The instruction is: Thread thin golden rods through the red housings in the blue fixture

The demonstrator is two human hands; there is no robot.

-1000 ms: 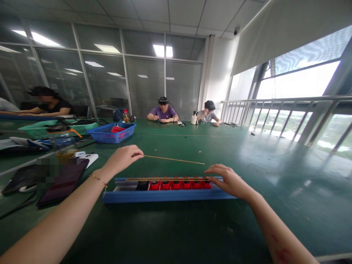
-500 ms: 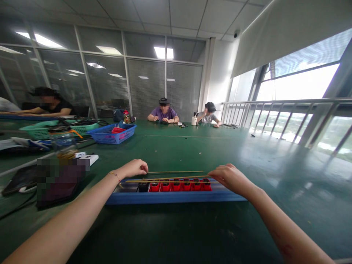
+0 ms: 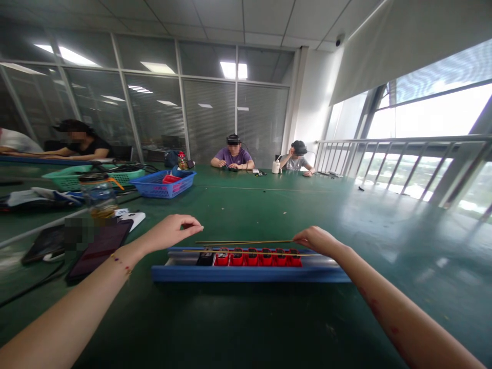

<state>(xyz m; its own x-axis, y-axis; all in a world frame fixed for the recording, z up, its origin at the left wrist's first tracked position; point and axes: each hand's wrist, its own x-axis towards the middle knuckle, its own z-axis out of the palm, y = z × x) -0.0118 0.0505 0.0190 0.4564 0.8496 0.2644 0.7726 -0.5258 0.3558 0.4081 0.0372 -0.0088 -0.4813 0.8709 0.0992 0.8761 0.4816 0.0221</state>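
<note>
My left hand hovers behind the left end of the blue rail, its thumb and fingers apart and nothing in them. Two thin yellowish sticks lie close together on the table behind the rail. My right hand is closed at their right end, its fingertips seeming to pinch one stick; the exact grip is partly hidden. Another thin stick stretches across the top of the long blue rail. Inside the rail's channel sit several red blocks with dark tops in a row, with a black block at the left.
To the left lie a dark flat device, a lidded jar, a blue basket and a green basket. People sit at the far side of the green table and at the left. A railing lines the windows.
My left hand has let go of a stick and lifted, its fingers opening. That stick has shifted back off the rail beside the other behind it, with my right hand at its end.
</note>
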